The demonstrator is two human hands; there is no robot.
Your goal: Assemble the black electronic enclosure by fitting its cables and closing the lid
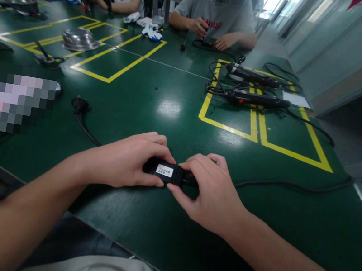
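A small black box with a white printed label [164, 170] lies low over the green table, in line with a black power cord. My left hand [139, 161] grips its left part, thumb on the near side and fingers on the far side. At the ribbed right end, my right hand [209, 188] pinches the box the same way. From the left side a cord runs to a black plug [79, 105] lying on the table. Another stretch of black cord [283, 184] leads off to the right behind my right hand.
Two black corded power tools [258, 99] lie within yellow tape [230, 128] at the right. A metal bowl [79, 39] and white-and-blue gloves [152, 33] are farther back. Across the green table [161, 86], a person in a grey shirt [217, 13] handles a dark corded item; others sit left.
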